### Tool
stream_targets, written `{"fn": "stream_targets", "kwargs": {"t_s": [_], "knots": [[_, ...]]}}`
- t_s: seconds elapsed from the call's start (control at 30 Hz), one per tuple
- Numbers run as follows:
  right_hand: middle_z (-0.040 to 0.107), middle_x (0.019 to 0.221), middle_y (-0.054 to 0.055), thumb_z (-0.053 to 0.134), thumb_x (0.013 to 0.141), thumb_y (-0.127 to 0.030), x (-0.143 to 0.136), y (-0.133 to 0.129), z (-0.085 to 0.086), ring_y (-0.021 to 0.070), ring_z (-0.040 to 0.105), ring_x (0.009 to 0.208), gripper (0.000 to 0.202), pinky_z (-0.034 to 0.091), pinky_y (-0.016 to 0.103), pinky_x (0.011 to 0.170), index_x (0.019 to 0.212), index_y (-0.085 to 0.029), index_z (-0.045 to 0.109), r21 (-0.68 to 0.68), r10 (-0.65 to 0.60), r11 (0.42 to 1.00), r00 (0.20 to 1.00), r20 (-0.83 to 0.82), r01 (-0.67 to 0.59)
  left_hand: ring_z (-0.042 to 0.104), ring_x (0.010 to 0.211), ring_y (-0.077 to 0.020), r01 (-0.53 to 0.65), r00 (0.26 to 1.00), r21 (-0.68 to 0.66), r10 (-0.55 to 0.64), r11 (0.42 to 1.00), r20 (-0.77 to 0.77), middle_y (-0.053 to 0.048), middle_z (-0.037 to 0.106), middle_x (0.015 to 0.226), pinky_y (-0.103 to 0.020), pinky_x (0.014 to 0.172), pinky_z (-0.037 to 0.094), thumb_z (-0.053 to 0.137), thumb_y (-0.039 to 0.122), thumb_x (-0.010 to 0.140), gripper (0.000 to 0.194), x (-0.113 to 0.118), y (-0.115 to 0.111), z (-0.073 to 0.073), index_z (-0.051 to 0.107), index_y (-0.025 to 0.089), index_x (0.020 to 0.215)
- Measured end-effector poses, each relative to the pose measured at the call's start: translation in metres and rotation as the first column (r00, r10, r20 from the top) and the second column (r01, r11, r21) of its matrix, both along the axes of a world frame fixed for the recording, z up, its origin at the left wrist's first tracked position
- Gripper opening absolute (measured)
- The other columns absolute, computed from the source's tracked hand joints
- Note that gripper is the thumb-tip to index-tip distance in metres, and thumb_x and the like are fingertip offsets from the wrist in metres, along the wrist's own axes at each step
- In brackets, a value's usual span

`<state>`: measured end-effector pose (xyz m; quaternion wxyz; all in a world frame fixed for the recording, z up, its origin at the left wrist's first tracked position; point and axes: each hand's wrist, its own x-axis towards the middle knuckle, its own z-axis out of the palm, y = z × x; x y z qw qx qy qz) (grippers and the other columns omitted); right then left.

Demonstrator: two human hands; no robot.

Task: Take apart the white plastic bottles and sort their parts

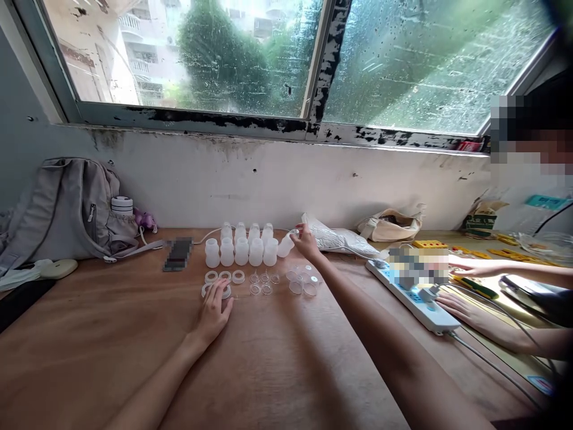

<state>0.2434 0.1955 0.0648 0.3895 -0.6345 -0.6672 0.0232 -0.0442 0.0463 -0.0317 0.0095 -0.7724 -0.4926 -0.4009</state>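
Observation:
My right hand (307,242) is closed on the rim of a small frosted white bottle (285,246), which it holds tilted at the right end of a row. Beside it stand several upright white bottles (242,252), and behind these is a row of clear dome-shaped pieces (240,229). My left hand (215,313) rests with its fingers stretched over white rings (225,292); its fingers partly cover them. More white rings (238,276) lie just beyond. To the right are small clear ring-like parts (267,289) and clear round caps (296,286).
A grey backpack (76,209) and a dark phone-like object (178,254) are at the left. White plastic packaging (335,237) lies against the wall. At the right, a power strip (414,301) with cables sits near another person's hands (470,310) and yellow parts (430,244).

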Motion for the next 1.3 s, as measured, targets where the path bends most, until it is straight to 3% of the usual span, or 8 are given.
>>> {"fn": "stream_targets", "kwargs": {"t_s": [0.13, 0.27, 0.43, 0.6, 0.8, 1.0, 1.13, 1.3], "knots": [[0.056, 0.089, 0.012, 0.049, 0.075, -0.039, 0.008, -0.020, 0.025, 0.0182, 0.052, 0.071, 0.043, 0.041, 0.031, 0.067, 0.105, -0.009, 0.050, 0.146, -0.084, 0.985, 0.994, -0.070, 0.094, 0.041, 0.116, -0.0225, 0.010, 1.000, 0.051, -0.010, 0.999, -0.007, -0.010, 0.051, 0.115, -0.043, 0.096, 0.035, 0.041, 0.017, 0.081, 0.032, 0.002, -0.005, 0.007, 0.042, 0.019, 0.114], [0.054, 0.072, 0.004, 0.051, 0.072, -0.049, 0.009, -0.057, 0.041, 0.0138, 0.047, 0.059, 0.039, 0.040, 0.028, 0.060, 0.083, -0.013, 0.057, 0.364, -0.072, 0.918, 0.970, -0.232, 0.155, 0.040, 0.117, -0.0218, 0.061, 0.998, 0.062, -0.062, 0.996, 0.013, -0.009, 0.051, 0.116, -0.042, 0.097, 0.034, 0.041, 0.019, 0.082, 0.033, 0.007, -0.013, 0.015, 0.041, 0.020, 0.115], [0.048, 0.054, -0.002, 0.041, 0.078, -0.050, -0.029, -0.115, -0.005, 0.0124, 0.044, 0.048, 0.035, 0.036, 0.024, 0.046, 0.072, -0.017, 0.051, 0.177, 0.104, 0.984, 0.911, -0.399, -0.034, 0.042, 0.115, -0.0257, 0.076, 0.985, -0.105, -0.059, 0.992, 0.163, -0.013, 0.043, 0.126, -0.043, 0.093, 0.038, 0.053, 0.036, 0.077, 0.058, 0.019, -0.030, 0.021, 0.028, 0.020, 0.126], [0.047, 0.051, -0.004, 0.039, 0.081, -0.047, -0.071, -0.146, -0.064, 0.0117, 0.044, 0.042, 0.030, 0.035, 0.023, 0.039, 0.068, -0.020, 0.046, -0.008, 0.178, 0.977, 0.839, -0.514, -0.212, 0.062, 0.070, -0.0154, 0.259, 0.938, -0.347, -0.149, 0.901, 0.314, -0.009, 0.057, 0.106, -0.028, 0.062, 0.051, 0.055, 0.042, 0.074, 0.055, 0.029, -0.039, 0.024, 0.036, 0.020, 0.121], [0.045, 0.046, -0.006, 0.037, 0.082, -0.044, -0.078, -0.157, -0.077, 0.0097, 0.040, 0.033, 0.028, 0.031, 0.021, 0.033, 0.068, -0.021, 0.043, -0.095, 0.186, 0.947, 0.764, -0.618, -0.306, 0.060, 0.083, -0.0197, 0.157, 0.987, -0.301, -0.136, 0.941, 0.089, -0.005, 0.059, 0.096, -0.030, 0.072, 0.049, 0.056, 0.045, 0.071, 0.036, 0.027, -0.040, 0.030, 0.054, 0.024, 0.100], [0.041, 0.045, -0.004, 0.034, 0.085, -0.039, -0.069, -0.159, -0.071, 0.0102, 0.042, 0.040, 0.031, 0.031, 0.021, 0.040, 0.060, -0.020, 0.042, -0.141, 0.375, 0.872, 0.826, -0.421, -0.468, 0.061, 0.074, -0.0177, 0.153, 0.977, -0.249, -0.184, 0.956, -0.107, -0.004, 0.058, 0.096, -0.027, 0.064, 0.050, 0.055, 0.048, 0.070, 0.043, 0.019, -0.034, 0.020, 0.050, 0.025, 0.106], [0.039, 0.048, -0.003, 0.031, 0.085, -0.038, -0.063, -0.160, -0.069, 0.0105, 0.039, 0.045, 0.036, 0.030, 0.022, 0.046, 0.055, -0.020, 0.038, -0.119, 0.458, 0.866, 0.867, -0.199, -0.485, 0.061, 0.074, -0.0182, 0.189, 0.960, -0.198, -0.223, 0.962, -0.169, -0.005, 0.060, 0.091, -0.027, 0.063, 0.049, 0.053, 0.049, 0.071, 0.039, 0.016, -0.032, 0.018, 0.052, 0.022, 0.099], [0.042, 0.049, -0.002, 0.029, 0.085, -0.034, -0.060, -0.165, -0.068, 0.0106, 0.039, 0.044, 0.034, 0.030, 0.022, 0.046, 0.057, -0.020, 0.041, -0.100, 0.469, 0.873, 0.877, -0.105, -0.478, 0.063, 0.071, -0.0194, 0.244, 0.936, -0.132, -0.269, 0.961, -0.227, -0.007, 0.064, 0.085, -0.028, 0.062, 0.049, 0.051, 0.047, 0.073, 0.039, 0.012, -0.033, 0.021, 0.051, 0.018, 0.098]]}}
